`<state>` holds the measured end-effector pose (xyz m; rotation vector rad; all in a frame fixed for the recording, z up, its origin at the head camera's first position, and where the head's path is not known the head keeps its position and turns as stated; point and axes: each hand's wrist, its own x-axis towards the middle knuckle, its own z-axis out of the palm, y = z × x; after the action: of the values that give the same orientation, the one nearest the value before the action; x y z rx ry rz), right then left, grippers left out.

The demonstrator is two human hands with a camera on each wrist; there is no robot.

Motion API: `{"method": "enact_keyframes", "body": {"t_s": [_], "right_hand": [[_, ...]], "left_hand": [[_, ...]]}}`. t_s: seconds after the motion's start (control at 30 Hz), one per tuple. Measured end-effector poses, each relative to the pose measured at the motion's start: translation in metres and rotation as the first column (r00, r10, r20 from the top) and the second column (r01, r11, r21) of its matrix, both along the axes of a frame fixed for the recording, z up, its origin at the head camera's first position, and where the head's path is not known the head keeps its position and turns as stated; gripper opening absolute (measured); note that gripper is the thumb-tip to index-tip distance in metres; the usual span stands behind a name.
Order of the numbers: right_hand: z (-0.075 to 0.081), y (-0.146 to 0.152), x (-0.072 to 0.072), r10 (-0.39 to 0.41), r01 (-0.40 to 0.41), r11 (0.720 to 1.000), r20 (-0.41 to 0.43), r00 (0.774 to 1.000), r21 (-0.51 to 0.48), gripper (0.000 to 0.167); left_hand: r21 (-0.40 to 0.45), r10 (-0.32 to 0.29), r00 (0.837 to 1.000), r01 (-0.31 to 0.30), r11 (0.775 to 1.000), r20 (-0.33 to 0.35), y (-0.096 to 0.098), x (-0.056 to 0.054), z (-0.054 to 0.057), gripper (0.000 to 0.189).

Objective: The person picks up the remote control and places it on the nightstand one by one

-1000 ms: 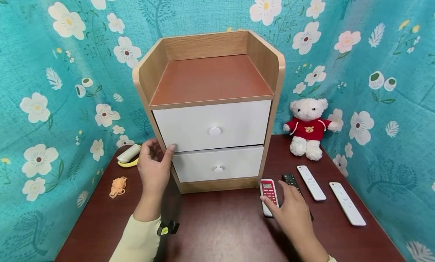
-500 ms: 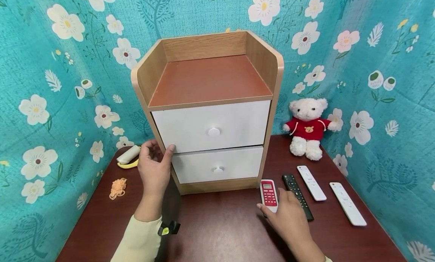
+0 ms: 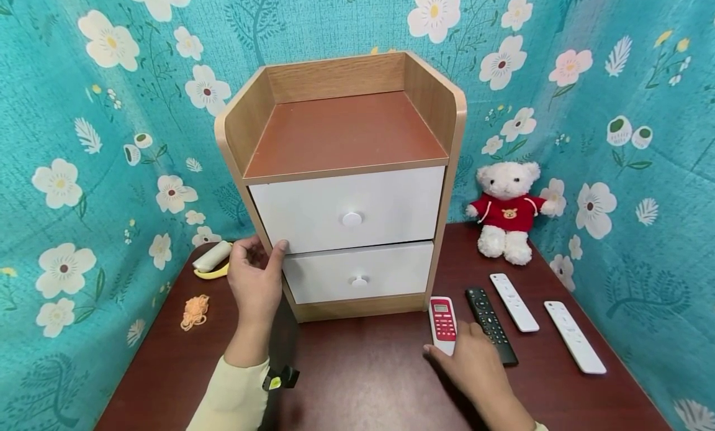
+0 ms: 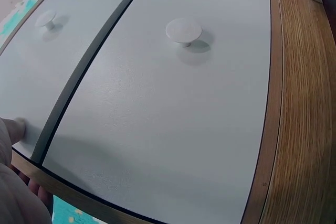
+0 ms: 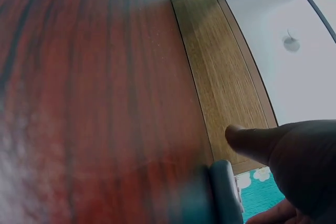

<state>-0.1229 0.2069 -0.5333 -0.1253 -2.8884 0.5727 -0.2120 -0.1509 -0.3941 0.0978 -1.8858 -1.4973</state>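
A small wooden cabinet (image 3: pixel 346 133) with two white drawers stands mid-table, both drawers pushed in. My left hand (image 3: pixel 256 288) grips its left side; the thumb presses on the front near the gap between drawers, and the other fingers reach round the side panel. A red-and-white remote control (image 3: pixel 444 319) with a small display lies by the cabinet's lower right corner. Over its near end my right hand (image 3: pixel 475 362) is spread, thumb to the left and fingers to the right. In the right wrist view the thumb sits above the remote's end (image 5: pixel 224 190).
Right of that hand lie a black remote (image 3: pixel 491 325) and two white remotes (image 3: pixel 514 302) (image 3: pixel 574 336). A white teddy bear (image 3: pixel 508 210) in red sits behind them. At left are orange yarn (image 3: pixel 195 312) and a cream-and-yellow object (image 3: pixel 212 259). Flowered teal cloth (image 3: pixel 112 170) surrounds the table.
My right hand has drawn back a little towards me and lowered over the near end of the red-and-white remote, uncovering the black one. The left hand keeps its hold on the cabinet.
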Motion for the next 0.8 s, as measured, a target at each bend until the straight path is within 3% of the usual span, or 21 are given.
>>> {"method": "enact_keyframes", "body": {"t_s": [0.23, 0.8], "right_hand": [[-0.002, 0.0016, -0.0031, -0.003, 0.003, 1.0, 0.025, 1.0, 0.014, 0.075], [-0.0062, 0.0028, -0.0095, -0.049, 0.051, 0.998, -0.041, 0.998, 0.045, 0.064]], "left_hand": [[0.012, -0.012, 1.0, 0.012, 1.0, -0.022, 0.0014, -0.0011, 0.0, 0.048], [0.028, -0.018, 1.0, 0.018, 0.999, -0.007, 0.0013, -0.0001, 0.0, 0.047]]}}
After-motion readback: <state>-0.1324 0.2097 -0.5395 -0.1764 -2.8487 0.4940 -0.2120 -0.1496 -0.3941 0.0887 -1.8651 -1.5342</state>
